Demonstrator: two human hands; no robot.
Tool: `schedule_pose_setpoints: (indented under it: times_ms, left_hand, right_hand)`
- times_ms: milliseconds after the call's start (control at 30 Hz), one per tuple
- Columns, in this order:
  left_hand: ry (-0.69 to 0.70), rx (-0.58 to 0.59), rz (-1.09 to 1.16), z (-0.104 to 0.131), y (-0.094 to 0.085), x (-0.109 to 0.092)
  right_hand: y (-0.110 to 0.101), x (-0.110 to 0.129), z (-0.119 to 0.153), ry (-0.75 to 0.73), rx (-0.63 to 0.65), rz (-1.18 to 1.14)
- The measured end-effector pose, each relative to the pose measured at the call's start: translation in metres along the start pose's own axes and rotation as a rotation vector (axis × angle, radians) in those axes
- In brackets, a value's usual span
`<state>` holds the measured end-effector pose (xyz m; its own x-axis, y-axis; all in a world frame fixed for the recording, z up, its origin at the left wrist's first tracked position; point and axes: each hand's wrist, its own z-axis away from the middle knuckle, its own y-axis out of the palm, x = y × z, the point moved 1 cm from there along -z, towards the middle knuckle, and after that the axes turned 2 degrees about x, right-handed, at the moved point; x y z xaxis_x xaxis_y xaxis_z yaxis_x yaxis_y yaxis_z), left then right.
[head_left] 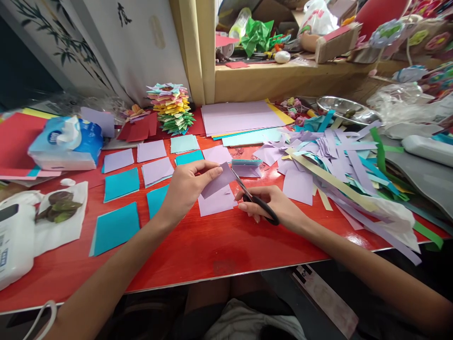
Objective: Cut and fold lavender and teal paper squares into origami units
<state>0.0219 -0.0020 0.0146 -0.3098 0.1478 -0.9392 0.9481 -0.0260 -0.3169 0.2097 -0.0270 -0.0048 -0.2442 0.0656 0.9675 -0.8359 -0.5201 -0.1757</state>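
Observation:
My left hand (pixel 193 182) pinches a small piece of lilac paper (pixel 219 179) between thumb and fingers. In my right hand (pixel 269 200) is a pair of black-handled scissors (pixel 262 208), fingers wrapped round the handles. The scissor blades reach up to the right edge of the lilac paper; whether they are cutting it I cannot tell. Below the held piece lies a lilac square (pixel 216 202) on the red table (pixel 212 255). Just behind the blades sits a folded lilac and pale-blue piece (pixel 247 168). Stacks of teal squares (pixel 122 184) and lilac squares (pixel 151 151) lie to the left.
Lilac, teal and green paper offcuts (pixel 350 156) pile up at the right. At the back stand a folded-paper tower (pixel 171 108) and lilac sheets (pixel 233 118). A tissue pack (pixel 67 144) and a white device (pixel 16 245) are at the left, a metal bowl (pixel 348 108) back right.

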Motion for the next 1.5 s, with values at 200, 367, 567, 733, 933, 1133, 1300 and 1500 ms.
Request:
schedule_pose_setpoints:
  times_ms: [200,367,567,733,933,1133,1300,1500]
  left_hand:
    - [0.004,-0.004,0.016,0.0,0.001,0.0]
    - [0.005,-0.006,0.03,0.001,0.0,0.0]
    - [0.011,-0.018,0.016,0.0,0.001,0.0]
    - [0.005,-0.02,0.012,0.0,0.0,0.0]
    - [0.003,-0.002,0.021,0.0,-0.001,0.0]
    - [-0.054,0.062,-0.013,-0.002,-0.004,0.003]
    - [-0.094,0.103,-0.067,-0.004,-0.005,0.004]
    - [-0.118,0.289,-0.236,-0.006,-0.002,0.008]
  right_hand:
    - [-0.001,-0.003,0.0,-0.011,0.0,-0.016]
    - [-0.001,-0.005,-0.001,-0.034,0.002,-0.01]
    - [-0.001,-0.006,0.0,-0.068,0.017,0.0]
    - [-0.001,-0.009,0.001,-0.075,0.005,0.028]
    - [-0.005,-0.001,0.004,-0.101,-0.096,0.055]
    - [-0.054,0.008,0.022,-0.085,-0.528,0.443]
    - [-0.1,-0.012,0.04,0.23,-0.672,0.846]
    - [-0.104,-0.029,0.049,0.216,-0.615,1.166]
